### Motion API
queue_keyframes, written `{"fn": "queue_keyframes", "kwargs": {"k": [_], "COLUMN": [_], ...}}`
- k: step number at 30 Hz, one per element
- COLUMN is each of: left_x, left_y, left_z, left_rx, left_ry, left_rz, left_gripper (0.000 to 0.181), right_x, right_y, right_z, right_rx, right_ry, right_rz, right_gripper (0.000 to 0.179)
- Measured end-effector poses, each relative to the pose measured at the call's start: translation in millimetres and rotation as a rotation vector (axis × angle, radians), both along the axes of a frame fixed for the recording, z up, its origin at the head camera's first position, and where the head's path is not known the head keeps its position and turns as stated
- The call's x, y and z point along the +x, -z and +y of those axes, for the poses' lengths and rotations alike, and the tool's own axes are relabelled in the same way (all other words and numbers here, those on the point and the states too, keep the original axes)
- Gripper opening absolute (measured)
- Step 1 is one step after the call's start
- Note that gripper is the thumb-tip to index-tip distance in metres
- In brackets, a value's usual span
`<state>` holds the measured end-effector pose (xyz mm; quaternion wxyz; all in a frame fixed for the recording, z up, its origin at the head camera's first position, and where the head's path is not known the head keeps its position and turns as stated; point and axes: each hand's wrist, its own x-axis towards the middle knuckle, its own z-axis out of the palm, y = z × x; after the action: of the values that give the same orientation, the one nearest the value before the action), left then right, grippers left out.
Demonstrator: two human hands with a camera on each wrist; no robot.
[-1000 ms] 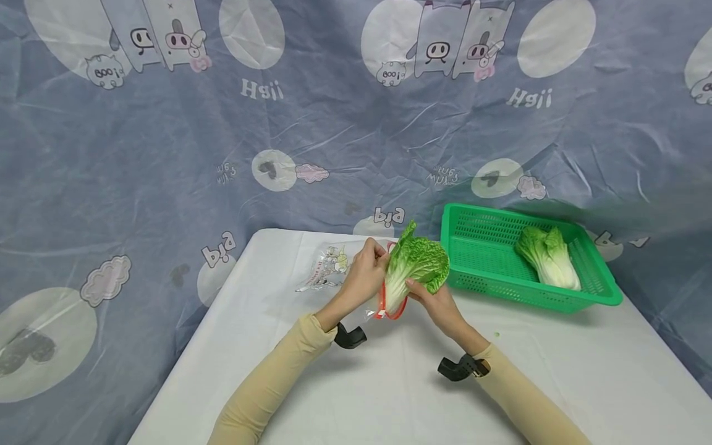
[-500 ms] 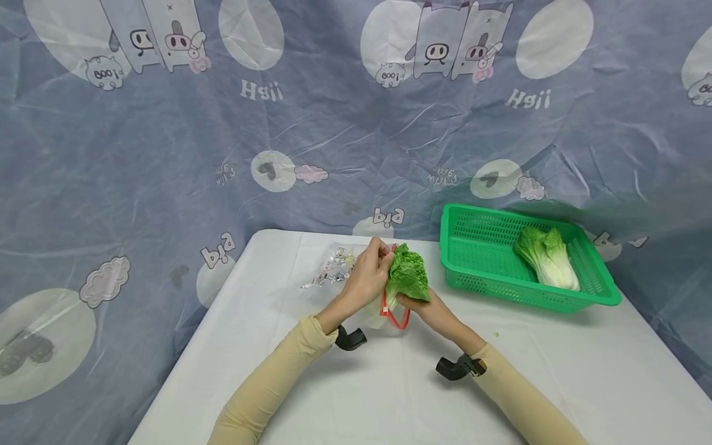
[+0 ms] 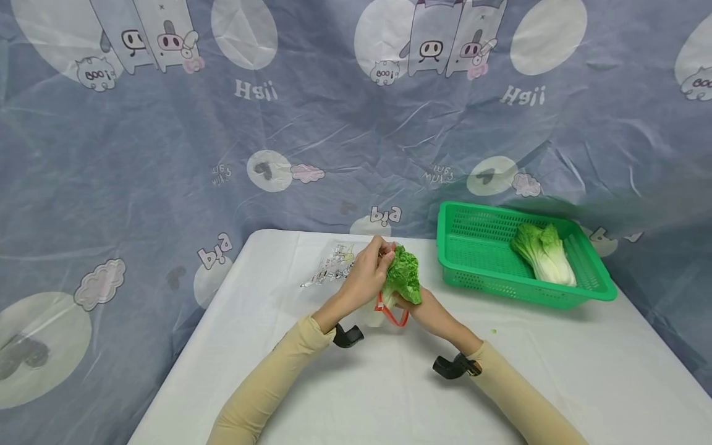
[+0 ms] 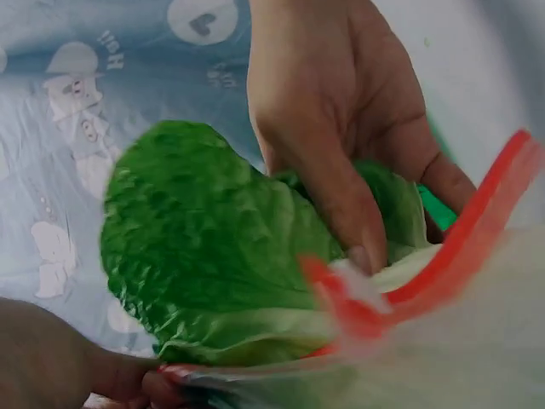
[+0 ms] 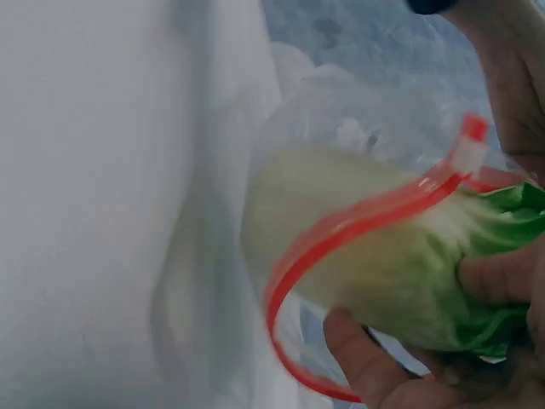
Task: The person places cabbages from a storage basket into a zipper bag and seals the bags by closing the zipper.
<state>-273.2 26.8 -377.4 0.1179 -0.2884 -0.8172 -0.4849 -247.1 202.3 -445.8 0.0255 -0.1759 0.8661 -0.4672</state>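
A napa cabbage stands leaves up between the two hands in the head view. My right hand grips it around its leafy part, thumb lying along the leaves. Its pale base shows through a clear zip bag in the right wrist view, inside the bag's red-edged mouth. At the bag's edge, my left hand pinches the red strip, as the left wrist view shows with its fingers close to the leaves. The red strip loops loosely around the cabbage on the other side.
Back right on the white table stands a green basket with a second napa cabbage in it. Flat printed plastic lies left of the hands. A tiny green scrap lies near the right wrist. A patterned curtain hangs behind.
My right hand has lowered the cabbage and moved slightly left with it, so its base sits deeper in the bag. The left hand stays nearly in place at the bag's edge.
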Motion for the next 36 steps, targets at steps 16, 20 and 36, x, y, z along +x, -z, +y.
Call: {"fn": "queue_keyframes", "kwargs": {"k": [16, 20, 36], "left_x": [14.9, 16.6, 10.5], "left_y": [-9.3, -9.4, -11.8], "left_z": [5.2, 5.7, -5.5], "left_rx": [-0.052, -0.049, 0.000], "left_ry": [0.107, 0.078, -0.009], "left_rz": [0.000, -0.016, -0.051], "left_gripper": [0.008, 0.007, 0.008], "right_x": [-4.5, -9.5, 5.7], "right_y": [-18.5, -17.4, -56.4], "right_z": [-5.3, -11.2, 1.5], "right_rx": [0.118, 0.068, 0.133], "right_ry": [0.078, 0.107, 0.244], "right_rz": [-0.090, -0.103, -0.081], "right_gripper": [0.040, 0.041, 0.038]}}
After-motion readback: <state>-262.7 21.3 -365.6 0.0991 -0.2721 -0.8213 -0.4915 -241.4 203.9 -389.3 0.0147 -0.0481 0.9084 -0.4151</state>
